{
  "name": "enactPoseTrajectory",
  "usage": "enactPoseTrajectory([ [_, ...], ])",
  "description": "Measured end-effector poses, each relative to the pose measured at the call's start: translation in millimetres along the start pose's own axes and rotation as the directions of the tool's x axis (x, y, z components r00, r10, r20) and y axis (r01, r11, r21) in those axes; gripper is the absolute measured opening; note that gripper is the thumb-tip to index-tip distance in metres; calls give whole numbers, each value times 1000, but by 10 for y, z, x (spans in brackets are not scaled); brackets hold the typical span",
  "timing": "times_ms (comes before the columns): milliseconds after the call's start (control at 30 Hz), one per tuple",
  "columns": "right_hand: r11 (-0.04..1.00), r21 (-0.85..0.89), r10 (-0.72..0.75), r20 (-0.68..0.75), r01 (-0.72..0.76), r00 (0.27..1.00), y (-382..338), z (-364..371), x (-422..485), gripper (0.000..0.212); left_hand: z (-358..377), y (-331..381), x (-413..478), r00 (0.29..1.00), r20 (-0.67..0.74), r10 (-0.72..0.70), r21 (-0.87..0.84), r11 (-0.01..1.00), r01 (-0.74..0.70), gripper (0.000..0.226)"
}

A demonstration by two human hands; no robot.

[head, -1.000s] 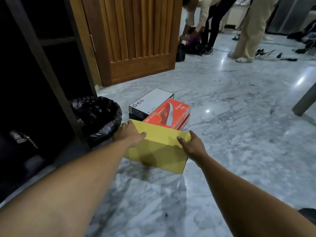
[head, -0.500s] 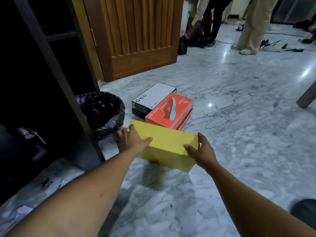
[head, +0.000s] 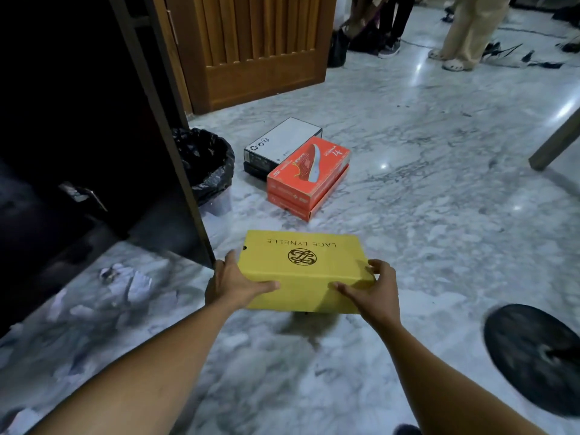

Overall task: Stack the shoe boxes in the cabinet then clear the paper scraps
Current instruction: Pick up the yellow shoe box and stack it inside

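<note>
- Floor: grey-white veined marble floor (head: pixel 439 199), glossy, with light reflections at right and far right.
- Cabinet: dark wooden cabinet (head: pixel 78 120), open, at left; interior too dark to make out, shelf edges faintly visible at the far top.
- Door: slatted brown wooden door (head: pixel 251 48), far centre, beside the cabinet.
- Yellow rectangular cardboard shoe box (head: pixel 303 271), lid on, printed "LACE LYNELLE" with a round black emblem; near centre, just right of the cabinet's front post, held above the floor with a shadow beneath it.
- Left hand (head: pixel 233 284): grips the box's left end, thumb laid along the near top edge, fingers wrapped around the side.
- Right hand (head: pixel 373 288): grips the box's right end, thumb on the near edge, fingers curled over the top right corner.
- Orange rectangular shoe box with a shoe picture (head: pixel 309 175): on the floor beyond the yellow box.
- Black-and-white rectangular shoe box (head: pixel 281 144): on the floor, touching the orange box's far-left side.
- Bin lined with a black plastic bag (head: pixel 207 164): just beside the cabinet post, left of the two boxes.
- White crumpled paper scraps (head: pixel 131 281): scattered on the floor at near left, in front of the cabinet.
- Round dark object (head: pixel 533 356): near right, blurred.
- Legs of standing people (head: pixel 464 29): far right.
</note>
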State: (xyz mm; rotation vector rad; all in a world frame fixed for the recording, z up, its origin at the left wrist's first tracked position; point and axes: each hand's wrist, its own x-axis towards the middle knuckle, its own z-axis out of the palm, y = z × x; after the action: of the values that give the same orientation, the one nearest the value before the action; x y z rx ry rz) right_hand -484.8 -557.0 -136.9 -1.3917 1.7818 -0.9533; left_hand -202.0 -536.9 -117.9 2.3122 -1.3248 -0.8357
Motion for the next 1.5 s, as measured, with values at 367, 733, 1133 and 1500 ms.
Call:
enactPoseTrajectory([
  [367,995,65,56,202,-70,978,615,-11,-197,142,444,-534,-163,992,9,129,-82,988,-128,140],
  [733,996,77,22,336,-51,942,545,-53,-79,126,471,-493,-143,991,63,120,-218,970,-103,154],
  [1133,991,107,39,373,-85,927,61,20,-1354,118,-309,-1061,-1352,1000,11,11,-198,980,-9,147],
  [1500,953,292,-254,628,80,736,-1982,834,-2066,110,-2562,-1658,-2573,913,-397,-96,-193,981,20,132],
])
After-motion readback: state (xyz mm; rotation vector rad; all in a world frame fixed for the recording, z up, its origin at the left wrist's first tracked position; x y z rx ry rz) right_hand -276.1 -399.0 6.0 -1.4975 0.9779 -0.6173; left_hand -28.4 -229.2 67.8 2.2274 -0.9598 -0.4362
